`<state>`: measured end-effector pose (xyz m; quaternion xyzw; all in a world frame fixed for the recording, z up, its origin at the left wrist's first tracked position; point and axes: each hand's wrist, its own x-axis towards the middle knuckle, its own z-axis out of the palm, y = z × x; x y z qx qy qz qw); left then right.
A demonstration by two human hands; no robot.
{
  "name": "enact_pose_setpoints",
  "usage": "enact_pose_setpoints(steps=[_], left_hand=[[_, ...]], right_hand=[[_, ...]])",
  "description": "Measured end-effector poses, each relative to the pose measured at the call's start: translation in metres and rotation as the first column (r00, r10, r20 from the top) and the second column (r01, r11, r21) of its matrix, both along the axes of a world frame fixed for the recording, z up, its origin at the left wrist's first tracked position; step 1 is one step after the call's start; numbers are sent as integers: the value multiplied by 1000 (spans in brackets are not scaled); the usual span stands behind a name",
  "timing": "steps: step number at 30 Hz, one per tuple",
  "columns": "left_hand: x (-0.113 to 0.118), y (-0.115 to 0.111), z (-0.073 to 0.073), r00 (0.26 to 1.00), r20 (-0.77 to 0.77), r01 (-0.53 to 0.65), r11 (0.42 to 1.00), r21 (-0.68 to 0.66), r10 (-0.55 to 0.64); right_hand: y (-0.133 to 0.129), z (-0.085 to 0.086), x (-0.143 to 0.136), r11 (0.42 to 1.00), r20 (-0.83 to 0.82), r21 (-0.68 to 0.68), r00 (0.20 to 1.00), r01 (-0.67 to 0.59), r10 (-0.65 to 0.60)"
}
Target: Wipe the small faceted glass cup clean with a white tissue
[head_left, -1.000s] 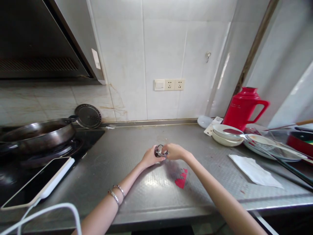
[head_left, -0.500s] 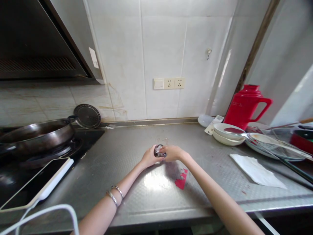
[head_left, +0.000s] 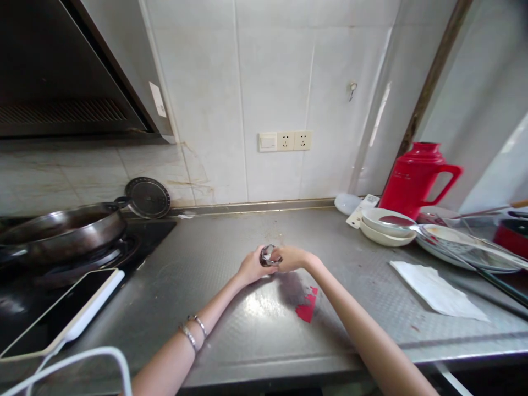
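Observation:
Over the middle of the counter, both hands meet at a small round object with a dark, shiny rim and a pale, open-looking centre (head_left: 267, 253); its kind I cannot make out. My left hand (head_left: 251, 267) is closed around its left side. Fingers of my right hand (head_left: 291, 259) are bent against its right side and partly over the opening. What the fingertips touch inside is hidden. Just below my right hand, a torn red scrap (head_left: 306, 309) lies flat on the steel counter (head_left: 198, 352).
A pan (head_left: 70, 228) sits on the hob at left, near a phone (head_left: 61, 316) with a white cable (head_left: 94, 352). To the right are stacked bowls (head_left: 388, 235), a red thermos flask (head_left: 414, 181), plates, utensils and a white tissue (head_left: 437, 291). A range hood (head_left: 70, 71) overhangs the left.
Both hands stay at the dark-rimmed object, with only a slight shift of the right fingers. The whole view has moved a little.

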<state>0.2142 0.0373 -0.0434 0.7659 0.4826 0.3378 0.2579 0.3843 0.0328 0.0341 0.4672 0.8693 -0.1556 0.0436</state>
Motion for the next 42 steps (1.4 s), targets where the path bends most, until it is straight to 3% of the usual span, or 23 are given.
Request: enact_pose_setpoints(steps=[5, 8, 14, 26, 32, 38, 42], left_hand=[[0, 1, 1, 1000, 6, 0, 1000, 0, 0], [0, 1, 1, 1000, 6, -10, 1000, -2, 10], [1, 0, 0, 1000, 14, -17, 1000, -6, 17], [0, 0, 2, 1000, 17, -15, 1000, -12, 16], [-1, 1, 1, 1000, 12, 3, 1000, 11, -3], [-2, 3, -1, 1000, -26, -13, 1000, 28, 13], [-2, 3, 0, 999, -43, -20, 1000, 12, 20]], right_hand=[[-5, -16, 5, 991, -120, 76, 986, -110, 119], [-10, -18, 6, 991, -98, 131, 994, -38, 51], [-17, -7, 0, 969, 11, 238, 997, 72, -77], [-9, -10, 0, 986, -54, 149, 995, -72, 81], [-16, -12, -3, 980, -21, 197, 1000, -2, 6], [-21, -3, -8, 964, 49, 252, 994, 82, -97], [-19, 0, -7, 970, 61, 222, 992, 98, -114]])
